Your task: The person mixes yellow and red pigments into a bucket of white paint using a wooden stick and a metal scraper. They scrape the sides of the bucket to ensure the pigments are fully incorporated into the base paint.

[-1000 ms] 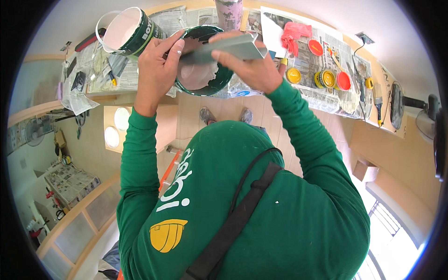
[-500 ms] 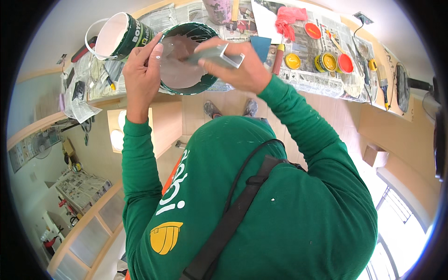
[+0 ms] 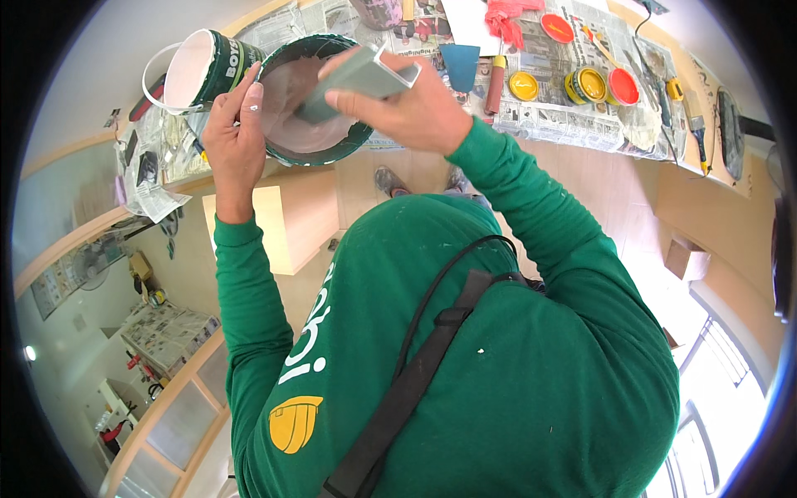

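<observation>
My left hand (image 3: 232,149) grips the near left rim of a dark green bucket (image 3: 359,143), thumb up along its edge. The bucket tilts toward me and holds a thick pinkish-grey paint-like mix (image 3: 281,104). My right hand (image 3: 415,112) is closed around a grey U-shaped channel (image 3: 353,90). The channel's lower end dips into the mix, and its open end points up to the right. Just left of the bucket, a second green bucket (image 3: 189,73) with a white inside and a wire handle leans on its side.
Newspaper (image 3: 548,116) covers the bench. On it are a blue scraper blade (image 3: 459,66), a red-handled tool (image 3: 495,87), a yellow lid (image 3: 523,85), a yellow can (image 3: 588,85), a red-filled lid (image 3: 623,86) and a pink cloth (image 3: 503,21). A paintbrush (image 3: 697,137) lies far right.
My right hand has shifted left with the channel, and more of the channel's length shows. The bucket has moved a little left with my left hand still on its rim.
</observation>
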`<state>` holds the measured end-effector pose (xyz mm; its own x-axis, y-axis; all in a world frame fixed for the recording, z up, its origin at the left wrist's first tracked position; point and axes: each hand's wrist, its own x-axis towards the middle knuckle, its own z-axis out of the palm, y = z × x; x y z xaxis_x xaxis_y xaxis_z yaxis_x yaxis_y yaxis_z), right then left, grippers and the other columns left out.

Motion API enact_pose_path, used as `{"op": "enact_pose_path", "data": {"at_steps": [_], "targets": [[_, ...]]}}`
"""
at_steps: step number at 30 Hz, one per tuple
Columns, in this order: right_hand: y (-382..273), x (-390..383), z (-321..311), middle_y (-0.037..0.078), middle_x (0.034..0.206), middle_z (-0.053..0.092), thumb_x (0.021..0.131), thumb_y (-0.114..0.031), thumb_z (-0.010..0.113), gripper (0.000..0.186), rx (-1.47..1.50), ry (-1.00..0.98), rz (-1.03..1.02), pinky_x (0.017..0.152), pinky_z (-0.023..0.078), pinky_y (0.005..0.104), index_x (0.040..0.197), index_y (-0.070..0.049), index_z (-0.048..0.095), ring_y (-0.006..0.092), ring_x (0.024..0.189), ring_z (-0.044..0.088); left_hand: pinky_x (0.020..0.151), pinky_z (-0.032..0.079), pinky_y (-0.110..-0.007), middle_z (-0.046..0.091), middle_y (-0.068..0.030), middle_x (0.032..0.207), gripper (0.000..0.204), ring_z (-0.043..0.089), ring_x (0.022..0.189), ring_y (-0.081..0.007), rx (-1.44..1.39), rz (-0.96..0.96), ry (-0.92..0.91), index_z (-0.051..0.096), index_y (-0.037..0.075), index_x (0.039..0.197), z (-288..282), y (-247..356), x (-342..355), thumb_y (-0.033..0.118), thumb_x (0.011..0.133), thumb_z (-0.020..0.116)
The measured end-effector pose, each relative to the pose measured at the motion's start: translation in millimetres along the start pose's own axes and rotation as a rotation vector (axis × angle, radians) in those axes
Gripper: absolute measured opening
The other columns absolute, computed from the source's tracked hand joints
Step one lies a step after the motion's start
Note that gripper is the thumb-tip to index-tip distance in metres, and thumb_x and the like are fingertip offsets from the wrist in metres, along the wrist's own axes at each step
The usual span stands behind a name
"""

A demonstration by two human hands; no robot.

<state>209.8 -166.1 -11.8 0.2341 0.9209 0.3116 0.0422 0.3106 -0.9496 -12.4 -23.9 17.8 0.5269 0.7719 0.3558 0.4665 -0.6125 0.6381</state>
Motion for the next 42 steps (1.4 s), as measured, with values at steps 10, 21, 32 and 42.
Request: {"op": "enact_pose_path", "data": {"at_steps": [10,21,32,42], "targets": [[10.5,-6.2,27.1,0.01,0.097,0.079,0.093,-0.019,0.082,0.033,-0.08,-0.104,-0.24,0.084,0.06,0.038,0.124,-0.017,0.074,0.0273,0.089,0.078,0.072,0.041,-0.027,0.054,0.0009,0.085,0.032,0.046,0.079,-0.0108,-0.022,0.001,-0.007,0.076,0.012,0.139,-0.7,-0.3,-0.6,0.02,0.109,0.069],[0.5,19.1,-33.7,0.006,0.113,0.079,0.101,-0.017,0.078,0.024,-0.364,-0.162,-0.053,0.087,0.059,0.0341,0.122,-0.006,0.077,0.0195,0.093,0.074,0.071,0.038,-0.026,0.048,0.0039,0.083,0.033,0.044,0.078,-0.0091,0.0,0.058,-0.017,0.075,0.011,0.141,9.7,11.8,-2.4,0.019,0.11,0.067],[29.7,7.8,-27.8,0.01,0.115,0.079,0.098,-0.014,0.08,0.025,-0.246,0.021,-0.266,0.083,0.059,0.0308,0.122,-0.007,0.076,0.0174,0.089,0.073,0.072,0.05,-0.035,0.064,-0.0092,0.087,0.03,0.059,0.077,-0.0206,0.038,0.119,0.022,0.079,0.015,0.134,7.0,11.0,-0.1,0.021,0.106,0.071],[-54.5,12.7,-29.0,0.007,0.111,0.076,0.103,-0.012,0.074,0.027,-0.311,0.04,0.045,0.085,0.056,0.03,0.126,0.001,0.073,0.0116,0.094,0.067,0.071,0.049,-0.039,0.056,-0.0123,0.077,0.03,0.057,0.074,-0.0257,0.024,0.027,0.103,0.078,0.009,0.131,-4.8,11.6,6.7,0.023,0.106,0.068]]}}
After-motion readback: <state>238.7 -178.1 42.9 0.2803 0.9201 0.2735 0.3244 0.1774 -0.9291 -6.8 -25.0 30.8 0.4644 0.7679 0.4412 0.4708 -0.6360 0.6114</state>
